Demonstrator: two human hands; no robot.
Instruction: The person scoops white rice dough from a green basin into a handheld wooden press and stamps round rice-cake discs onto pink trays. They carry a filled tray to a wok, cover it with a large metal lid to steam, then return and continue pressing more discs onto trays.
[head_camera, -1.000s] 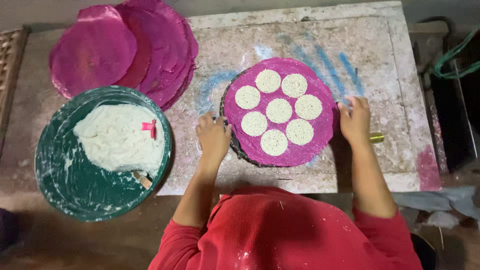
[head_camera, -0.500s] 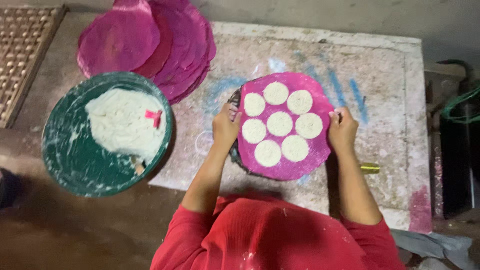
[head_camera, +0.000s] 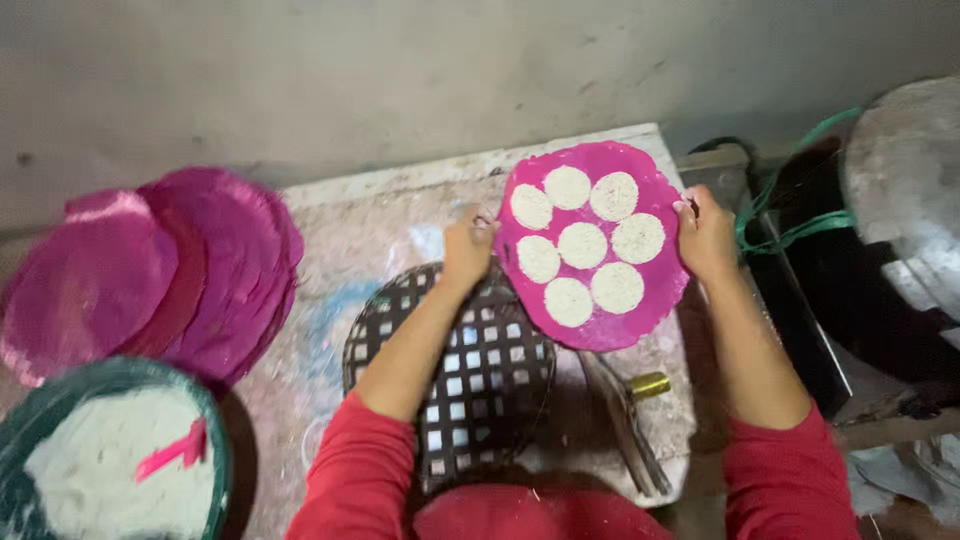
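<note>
A round pink sheet (head_camera: 600, 300) carrying seven white dough discs (head_camera: 582, 244) is held between the person's two hands, lifted over the far right part of the counter (head_camera: 370, 215). The left hand (head_camera: 467, 248) pinches the sheet's left edge with fingers closed on it, and the right hand (head_camera: 706, 232) is closed the same way on the right edge, so the sheet spans the gap between both grips. The discs lie in a ring of six around one in the middle.

Just left of and below the sheet, a round dark woven mat (head_camera: 480, 370) with square holes lies on the counter, partly under the left forearm. A brass-tipped tool (head_camera: 640, 400) lies below the sheet. Well left of the sheet, a stack of pink sheets (head_camera: 170, 275) rests on the counter's far left. Further below-left of the sheet, a green bowl (head_camera: 215, 440) holds white dough (head_camera: 90, 480) and a small pink scraper (head_camera: 172, 452).
</note>
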